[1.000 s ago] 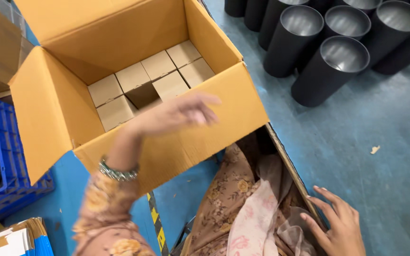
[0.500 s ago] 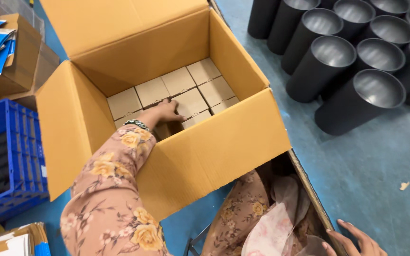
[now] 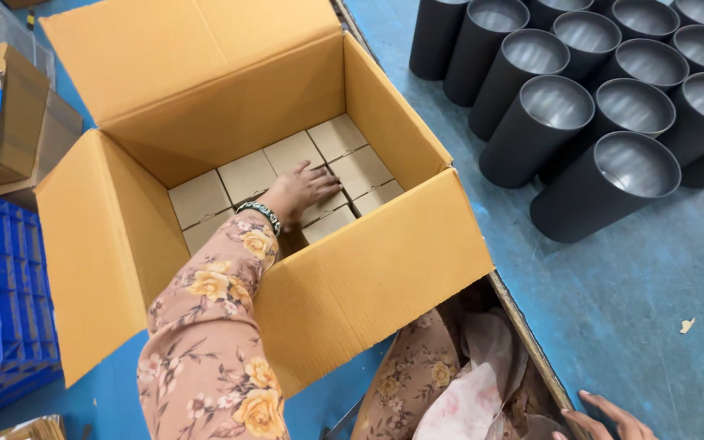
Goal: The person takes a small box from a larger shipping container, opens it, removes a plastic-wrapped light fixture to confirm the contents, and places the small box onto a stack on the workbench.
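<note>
Now you are reaching your left hand (image 3: 303, 191) down into the open cardboard carton (image 3: 385, 269).

Your arm is stretching over the near wall, palm down, fingers spread flat on the small brown boxes (image 3: 291, 155) lining the bottom, gripping nothing. Your right hand (image 3: 609, 420) is resting open on the blue floor (image 3: 613, 301) at the lower edge. Black cylinders (image 3: 580, 106) are crowding the right side, a blue crate (image 3: 2, 310) the left.
</note>
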